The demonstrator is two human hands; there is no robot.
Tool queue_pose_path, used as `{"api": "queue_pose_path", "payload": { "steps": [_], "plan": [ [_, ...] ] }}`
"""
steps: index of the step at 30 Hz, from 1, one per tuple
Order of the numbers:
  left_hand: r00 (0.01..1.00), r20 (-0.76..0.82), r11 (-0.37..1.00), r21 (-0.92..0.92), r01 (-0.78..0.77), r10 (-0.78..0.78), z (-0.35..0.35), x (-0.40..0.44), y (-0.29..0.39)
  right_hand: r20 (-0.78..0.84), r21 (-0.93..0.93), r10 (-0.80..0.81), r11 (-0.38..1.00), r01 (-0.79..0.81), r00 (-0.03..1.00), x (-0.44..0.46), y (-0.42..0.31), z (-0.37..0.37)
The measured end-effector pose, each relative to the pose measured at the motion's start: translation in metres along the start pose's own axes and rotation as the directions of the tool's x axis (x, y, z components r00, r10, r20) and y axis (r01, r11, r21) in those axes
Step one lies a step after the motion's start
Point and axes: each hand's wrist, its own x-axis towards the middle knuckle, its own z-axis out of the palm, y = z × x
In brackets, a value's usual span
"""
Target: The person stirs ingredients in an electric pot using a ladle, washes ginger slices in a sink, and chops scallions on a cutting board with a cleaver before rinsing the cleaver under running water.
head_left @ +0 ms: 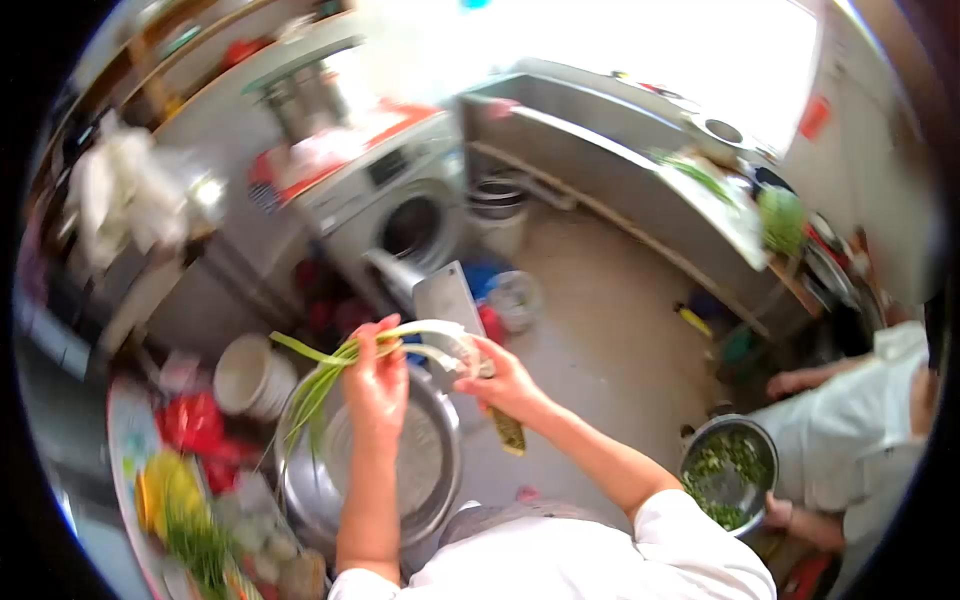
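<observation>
Only the head view to go on here. Your left hand has its fingers folded around a loose bunch of long, thin green onions with white ends, thumb pressed in, so basically no gap. The green tops droop past the left edge of the big round silver metal basin, while the white ends bend across toward your other hand.

Your right hand is curled closed on a wide grey metal cleaver, blade up and patterned handle poking out below your palm. Your fingertips are right at the onions' white ends, but I can't tell if they're pinching them too. This hand sits off the basin's upper right edge.

Off to your right, somebody else's hand is at the lower right rim of a round steel bowl with chopped greens in it. There's also a tall off-white plastic bucket just by your basin's upper left edge, and a white front-loading washing machine beyond that.
</observation>
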Motion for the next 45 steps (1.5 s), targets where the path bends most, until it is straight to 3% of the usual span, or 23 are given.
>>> {"api": "queue_pose_path", "payload": {
  "steps": [3,5,6,8,9,11,13,15,16,17,19,23,25,27,28,29,31,33,37,39,43,44,45],
  "plan": [
    [1.0,0.001,0.954,0.298,-0.018,0.018,-0.002,0.05,-0.039,-0.164,-0.116,0.01,0.993,-0.03,0.986,0.011,0.0,-0.061],
    [0.997,0.071,0.863,0.501,-0.069,0.039,-0.004,0.088,-0.06,-0.3,-0.12,0.003,0.992,-0.041,0.954,0.02,0.004,-0.092],
    [0.982,0.17,0.757,0.629,-0.174,0.084,-0.012,0.111,-0.071,-0.355,-0.127,-0.012,0.991,-0.035,0.935,0.025,0.01,-0.107],
    [0.923,0.356,0.428,0.819,-0.383,0.146,-0.003,0.158,-0.095,-0.452,-0.144,-0.016,0.988,-0.055,0.892,0.041,0.014,-0.141],
    [0.779,0.568,0.217,0.752,-0.622,0.265,0.0,0.177,-0.112,-0.496,-0.149,-0.016,0.987,-0.067,0.868,0.041,0.018,-0.153],
    [0.627,0.779,-0.207,0.618,-0.759,0.025,0.008,0.219,-0.134,-0.574,-0.16,-0.03,0.984,-0.076,0.818,0.05,0.017,-0.182],
    [0.504,0.84,-0.523,0.342,-0.781,-0.203,-0.002,0.277,-0.185,-0.648,-0.124,-0.031,0.99,-0.065,0.761,0.05,0.01,-0.207],
    [0.628,0.49,-0.43,0.463,-0.775,-0.605,0.016,0.323,-0.225,-0.739,-0.007,0.05,0.997,-0.082,0.672,0.052,-0.015,-0.241],
    [0.564,0.219,-0.131,0.848,-0.514,-0.796,0.04,0.338,-0.231,-0.768,-0.017,0.014,0.999,-0.041,0.64,0.048,-0.01,-0.259],
    [0.32,0.012,0.031,0.998,0.057,-0.947,0.04,0.358,-0.255,-0.806,-0.013,-0.009,1.0,-0.002,0.592,0.048,-0.008,-0.272],
    [0.243,0.025,0.127,0.901,0.415,-0.97,0.069,0.379,-0.292,-0.877,-0.009,-0.049,0.996,0.086,0.477,0.047,-0.005,-0.298],
    [0.307,0.259,0.391,0.751,0.532,-0.916,0.175,0.388,-0.388,-0.958,-0.028,-0.078,0.983,0.182,0.276,0.043,-0.007,-0.348],
    [0.33,0.353,0.479,0.543,0.69,-0.876,0.229,0.389,-0.452,-0.97,-0.049,-0.09,0.982,0.182,0.227,0.042,-0.017,-0.381],
    [0.549,0.269,0.61,0.409,0.679,-0.792,0.312,0.357,-0.502,-0.976,-0.049,-0.09,0.978,0.204,0.198,0.04,-0.033,-0.418],
    [0.496,0.212,0.536,0.436,0.723,-0.842,0.335,0.36,-0.539,-0.982,-0.083,-0.114,0.978,0.194,0.153,0.037,-0.034,-0.438],
    [0.409,0.266,0.487,0.421,0.766,-0.873,0.353,0.364,-0.583,-0.985,-0.092,-0.113,0.983,0.156,0.128,0.035,-0.04,-0.464],
    [0.409,0.12,0.423,0.369,0.827,-0.904,0.402,0.34,-0.662,-0.995,-0.069,-0.074,0.995,0.075,0.071,0.029,-0.05,-0.501],
    [0.338,0.069,0.343,0.297,0.891,-0.938,0.414,0.328,-0.778,-0.998,-0.041,-0.042,0.999,0.028,0.049,0.022,-0.053,-0.543],
    [0.307,0.06,0.312,0.259,0.914,-0.95,0.456,0.284,-0.905,-0.999,-0.035,-0.035,0.994,-0.104,0.006,0.011,-0.076,-0.606],
    [0.284,0.063,0.291,0.199,0.936,-0.957,0.467,0.266,-0.933,-0.998,-0.064,-0.066,0.981,-0.182,-0.008,0.004,-0.068,-0.631],
    [-0.02,0.041,0.004,0.5,0.866,-0.999,0.473,0.289,-0.923,-0.995,-0.076,-0.09,0.953,-0.294,-0.037,0.006,-0.057,-0.667],
    [-0.096,0.007,-0.07,0.637,0.767,-0.995,0.475,0.3,-0.909,-0.997,-0.048,-0.065,0.95,-0.309,-0.046,0.007,-0.061,-0.671],
    [-0.086,0.011,-0.031,0.883,0.468,-0.996,0.483,0.311,-0.885,-0.998,-0.022,-0.038,0.947,-0.32,-0.044,0.01,-0.064,-0.674]
  ]
}}
